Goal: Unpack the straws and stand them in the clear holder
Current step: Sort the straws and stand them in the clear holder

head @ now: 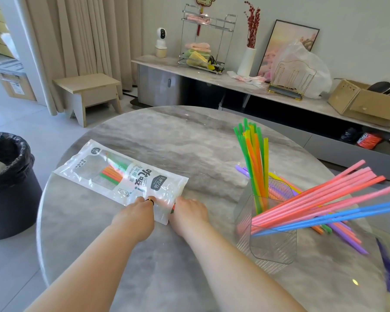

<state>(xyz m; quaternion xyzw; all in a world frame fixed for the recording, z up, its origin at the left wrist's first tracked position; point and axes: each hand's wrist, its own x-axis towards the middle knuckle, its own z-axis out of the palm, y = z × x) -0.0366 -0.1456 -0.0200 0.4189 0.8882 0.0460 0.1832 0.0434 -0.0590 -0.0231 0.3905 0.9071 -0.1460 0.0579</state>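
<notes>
One pack (122,176), one holder (271,244), one bin (7,188), one stool (88,86). Two hands: left hand (135,216), right hand (189,213). Two blue straws (347,213); the rest are too bunched to count.

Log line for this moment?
left hand holds printed plastic straw bag | right hand pinches bag end | clear ribbed holder part-filled

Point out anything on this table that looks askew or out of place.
The pink straws and blue straws lean far over the rim of the clear holder, nearly flat, while the green and orange straws stand upright. Loose straws lie on the table beside it. The left hand and right hand hold the bag.
</notes>
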